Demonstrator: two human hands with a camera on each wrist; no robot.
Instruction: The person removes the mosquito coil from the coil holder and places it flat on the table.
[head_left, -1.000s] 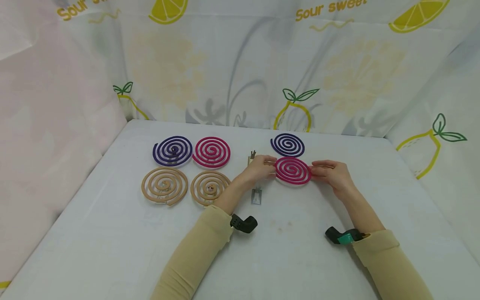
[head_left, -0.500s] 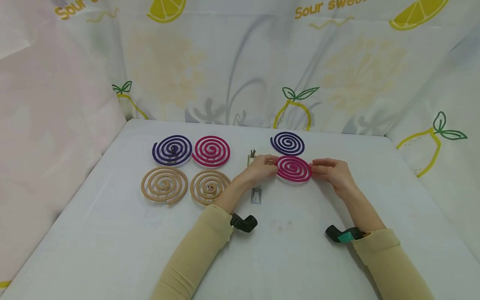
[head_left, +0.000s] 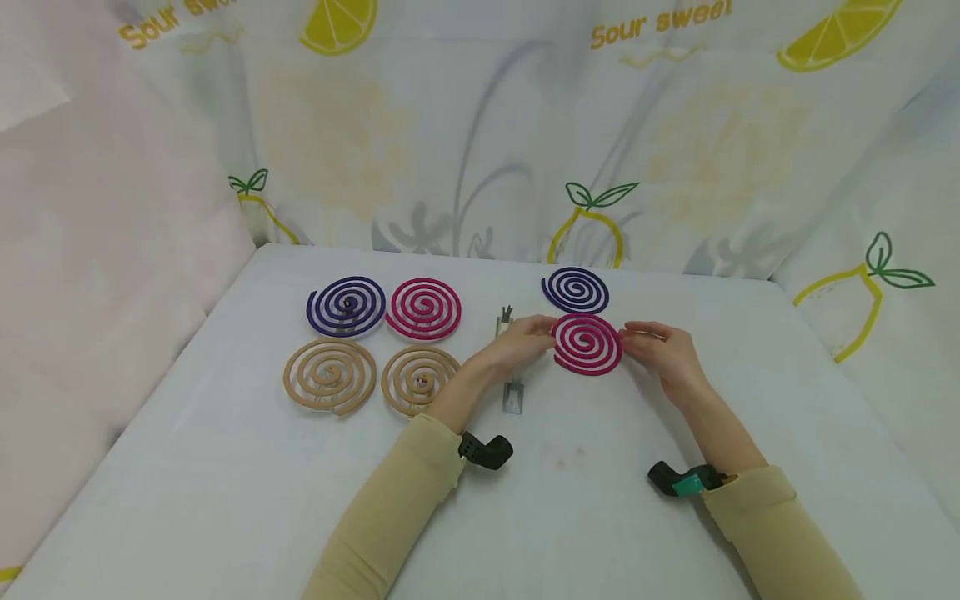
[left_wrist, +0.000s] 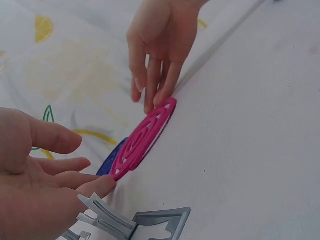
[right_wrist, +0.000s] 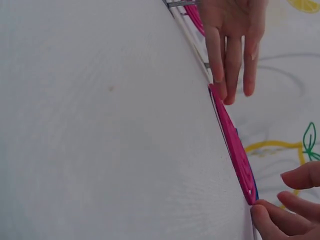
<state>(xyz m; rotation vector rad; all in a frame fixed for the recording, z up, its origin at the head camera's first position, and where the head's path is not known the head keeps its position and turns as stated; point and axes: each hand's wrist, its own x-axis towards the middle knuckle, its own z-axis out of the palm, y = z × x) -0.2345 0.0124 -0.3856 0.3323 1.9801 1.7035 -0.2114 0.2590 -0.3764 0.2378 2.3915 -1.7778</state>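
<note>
A pink mosquito coil lies on the white table between both hands. My left hand has its fingertips at the coil's left edge; in the left wrist view the thumb stands apart from it. At the opposite edge, the fingertips of my right hand touch the coil, and that thumb is also raised clear in the right wrist view. Just behind it lies a dark purple coil. A metal coil stand rests beside my left hand, partly covered by it in the head view.
To the left stand another purple coil, another pink coil and two tan coils, with metal bits under them. A lemon-printed cloth hangs behind the table and at its sides.
The pink coil between the hands has settled flatter and turned slightly, its loose outer end now showing at the lower left. Both hands stay at its edges. The head view has shifted slightly.
</note>
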